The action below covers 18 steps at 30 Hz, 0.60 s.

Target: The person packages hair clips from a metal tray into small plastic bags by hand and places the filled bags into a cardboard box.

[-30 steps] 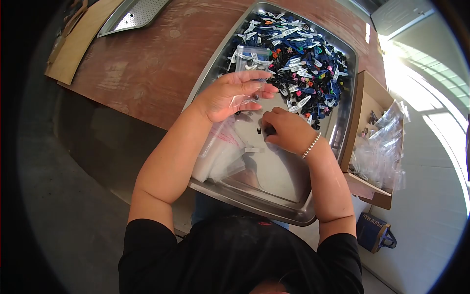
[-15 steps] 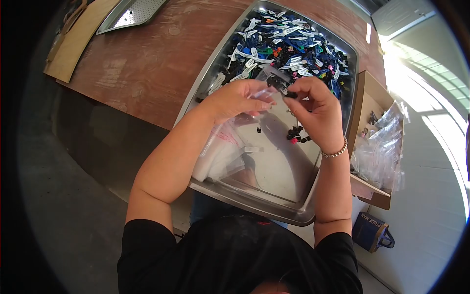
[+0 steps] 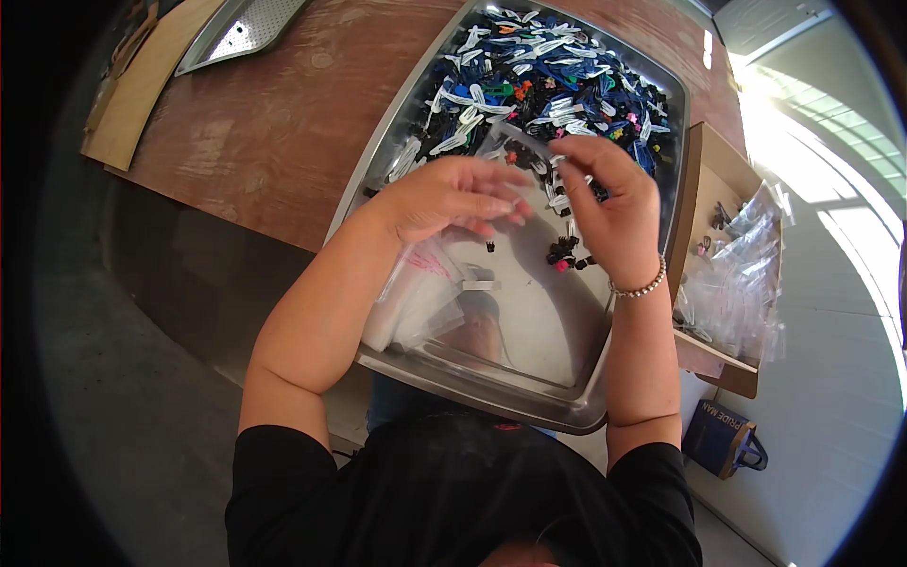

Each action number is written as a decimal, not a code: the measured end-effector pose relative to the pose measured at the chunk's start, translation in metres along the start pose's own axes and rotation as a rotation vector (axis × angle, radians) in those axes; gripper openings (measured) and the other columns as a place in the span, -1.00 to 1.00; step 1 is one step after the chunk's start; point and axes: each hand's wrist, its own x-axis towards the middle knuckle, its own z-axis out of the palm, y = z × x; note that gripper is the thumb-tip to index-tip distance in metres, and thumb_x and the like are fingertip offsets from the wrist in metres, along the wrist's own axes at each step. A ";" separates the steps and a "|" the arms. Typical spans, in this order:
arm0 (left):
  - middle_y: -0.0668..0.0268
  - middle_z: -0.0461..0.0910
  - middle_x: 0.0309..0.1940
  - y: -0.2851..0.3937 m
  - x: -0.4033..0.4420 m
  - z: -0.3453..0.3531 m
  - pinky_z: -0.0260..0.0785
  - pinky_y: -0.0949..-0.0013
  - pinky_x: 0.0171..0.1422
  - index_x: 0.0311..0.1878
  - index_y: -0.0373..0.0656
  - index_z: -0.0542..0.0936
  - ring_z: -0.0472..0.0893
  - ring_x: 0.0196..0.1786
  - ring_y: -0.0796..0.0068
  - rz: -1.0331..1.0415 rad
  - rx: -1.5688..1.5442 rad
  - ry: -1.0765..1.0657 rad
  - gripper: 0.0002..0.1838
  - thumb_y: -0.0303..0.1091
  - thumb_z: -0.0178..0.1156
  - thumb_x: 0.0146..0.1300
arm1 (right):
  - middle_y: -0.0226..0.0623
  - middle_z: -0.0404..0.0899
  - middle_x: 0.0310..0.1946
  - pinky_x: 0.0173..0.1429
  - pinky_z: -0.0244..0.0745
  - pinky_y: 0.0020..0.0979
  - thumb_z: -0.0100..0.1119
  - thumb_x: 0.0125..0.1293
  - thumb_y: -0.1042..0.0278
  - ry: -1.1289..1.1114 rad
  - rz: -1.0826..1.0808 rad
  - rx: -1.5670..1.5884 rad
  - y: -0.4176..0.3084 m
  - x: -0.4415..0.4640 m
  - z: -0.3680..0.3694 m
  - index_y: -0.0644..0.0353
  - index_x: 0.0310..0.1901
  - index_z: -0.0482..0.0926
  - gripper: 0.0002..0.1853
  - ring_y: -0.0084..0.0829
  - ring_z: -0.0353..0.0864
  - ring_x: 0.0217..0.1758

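Note:
Above the metal tray (image 3: 378, 142), a clear plastic bag (image 3: 518, 144) hangs between my two hands. My right hand (image 3: 609, 203) pinches the bag's upper right edge between thumb and fingers. My left hand (image 3: 458, 197) is beside the bag's lower left, fingers spread and slightly blurred. Small black clips with a pink one (image 3: 563, 255) lie on the tray below my right hand, and a single black clip (image 3: 490, 247) lies below my left. A heap of white, blue and black hair clips (image 3: 557, 71) fills the tray's far part.
A stack of clear bags (image 3: 411, 300) lies in the tray's near left corner. At the right, a cardboard box (image 3: 694, 203) holds filled bags (image 3: 732, 283). A perforated metal tray (image 3: 241, 33) is at the upper left. A blue bag (image 3: 720, 439) stands at the lower right.
My right hand has moved from the tray surface up to the bag. Black clips and a pink one that it covered now show. The bag has tilted, and my left hand's fingers have shifted.

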 end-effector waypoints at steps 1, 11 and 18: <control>0.21 0.62 0.09 0.001 0.000 -0.001 0.45 0.40 0.13 0.29 -0.14 0.48 0.59 0.13 0.45 0.042 0.014 0.037 -0.52 -0.35 0.25 0.30 | -0.26 0.70 -0.21 -0.08 0.55 -0.53 0.23 0.27 0.62 -0.001 0.003 -0.001 0.001 0.000 -0.002 0.28 -0.12 0.69 -0.83 -0.55 0.67 -0.23; 0.27 0.66 0.04 0.008 -0.002 -0.009 0.39 0.38 0.16 0.20 -0.18 0.53 0.58 0.12 0.51 0.167 0.019 0.287 -0.55 -0.26 0.31 0.28 | -0.18 0.65 -0.25 -0.04 0.55 -0.24 0.38 0.07 0.32 -0.561 0.270 -0.728 0.038 -0.015 0.002 0.19 -0.26 0.68 -0.79 -0.17 0.66 -0.16; 0.29 0.63 0.07 0.008 -0.003 -0.006 0.38 0.43 0.13 0.21 -0.12 0.53 0.57 0.12 0.55 0.114 0.079 0.216 -0.56 -0.25 0.30 0.29 | -0.16 0.64 -0.30 -0.09 0.60 -0.22 0.27 0.08 0.42 -0.586 0.250 -0.931 0.031 -0.018 0.024 0.22 -0.35 0.66 -0.89 -0.15 0.68 -0.15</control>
